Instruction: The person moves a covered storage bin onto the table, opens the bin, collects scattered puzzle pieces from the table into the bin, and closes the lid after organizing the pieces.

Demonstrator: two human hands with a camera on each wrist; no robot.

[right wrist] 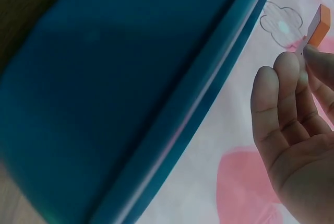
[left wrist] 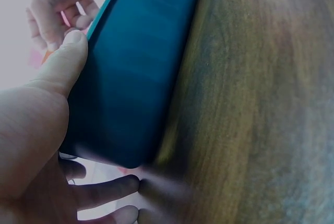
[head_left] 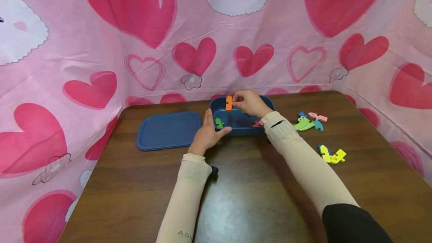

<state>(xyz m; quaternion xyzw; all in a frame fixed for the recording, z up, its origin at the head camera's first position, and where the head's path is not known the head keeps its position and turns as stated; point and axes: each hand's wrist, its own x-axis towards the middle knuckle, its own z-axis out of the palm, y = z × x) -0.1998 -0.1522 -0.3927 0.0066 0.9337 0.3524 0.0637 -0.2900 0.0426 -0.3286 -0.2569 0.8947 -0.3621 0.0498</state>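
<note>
A flat orange puzzle piece with notched edges is pinched between the thumb and fingers of my right hand, above the dark blue box. In the right wrist view the orange piece shows at the fingertips, above the rim. My left hand rests against the box's left end, its fingers stretched along that side and its thumb at the front rim. Inside the box lie a green piece at the left and a red piece at the right, partly hidden by the right forearm.
Left of the box lies its flat blue lid. On the right are a green crocodile-head piece, a pink piece, a teal piece and yellow pieces. A pink heart-print cloth hangs behind the wooden table.
</note>
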